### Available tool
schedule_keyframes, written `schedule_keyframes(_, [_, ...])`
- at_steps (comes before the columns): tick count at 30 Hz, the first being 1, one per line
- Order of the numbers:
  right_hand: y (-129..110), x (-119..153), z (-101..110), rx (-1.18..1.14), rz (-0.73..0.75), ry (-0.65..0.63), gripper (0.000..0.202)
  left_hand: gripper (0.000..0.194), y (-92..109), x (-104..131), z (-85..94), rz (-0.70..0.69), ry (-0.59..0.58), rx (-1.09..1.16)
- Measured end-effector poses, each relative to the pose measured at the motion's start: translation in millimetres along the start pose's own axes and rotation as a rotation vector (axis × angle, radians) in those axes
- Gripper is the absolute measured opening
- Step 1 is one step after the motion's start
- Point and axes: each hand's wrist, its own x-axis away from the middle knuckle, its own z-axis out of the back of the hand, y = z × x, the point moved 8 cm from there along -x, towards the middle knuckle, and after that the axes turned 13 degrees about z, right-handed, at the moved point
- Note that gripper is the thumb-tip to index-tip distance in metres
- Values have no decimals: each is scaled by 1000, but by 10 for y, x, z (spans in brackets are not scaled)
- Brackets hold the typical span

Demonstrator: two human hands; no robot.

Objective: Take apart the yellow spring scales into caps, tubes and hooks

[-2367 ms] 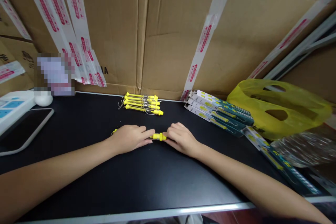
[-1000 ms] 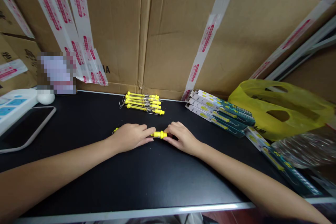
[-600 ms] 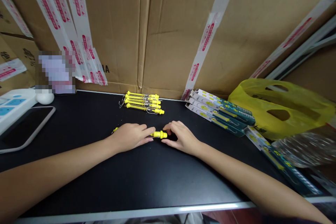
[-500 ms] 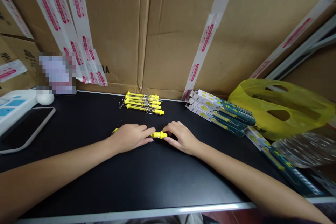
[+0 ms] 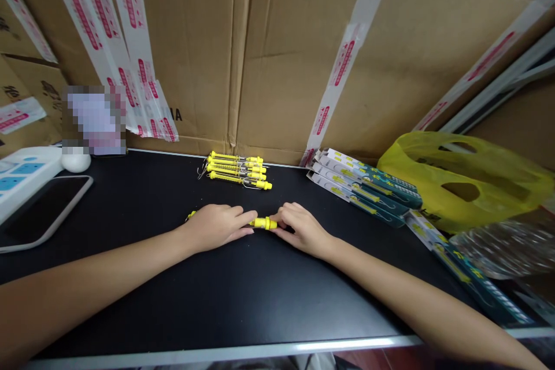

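Note:
A yellow tubular spring scale (image 5: 262, 223) lies across the middle of the black table, mostly covered by my left hand (image 5: 219, 223). That hand is closed around its body, palm down, and a bit of yellow shows past the wrist side. My right hand (image 5: 300, 228) pinches the yellow end cap between thumb and fingers. Behind my hands, several more yellow spring scales (image 5: 237, 169) with metal hooks lie side by side near the cardboard.
Printed boxes (image 5: 364, 185) are stacked at the back right, with another box (image 5: 470, 272) nearer me. Beyond sit a yellow plastic bag (image 5: 416, 156) and clear plastic packaging (image 5: 507, 245). A phone (image 5: 47, 211) and a white power strip (image 5: 26, 167) lie at left. Taped cardboard (image 5: 195, 58) stands behind.
The fingers of my right hand have closed in on the yellow end cap. My left hand keeps its hold, and the view has shifted very slightly.

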Motion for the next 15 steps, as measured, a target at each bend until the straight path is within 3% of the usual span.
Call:
schedule_keyframes(5, [56,5,2,-7,-88,-23,29,29,-5,-1,-12,3,-2,14])
schedule_keyframes(10, [45,-10,-32,3,-71,-87,20,28,-7,3,-17,-3,12,13])
schedule_keyframes(15, [37,-2,-13,-23,-46,-17,17,28,-1,2,-11,-5,6,8])
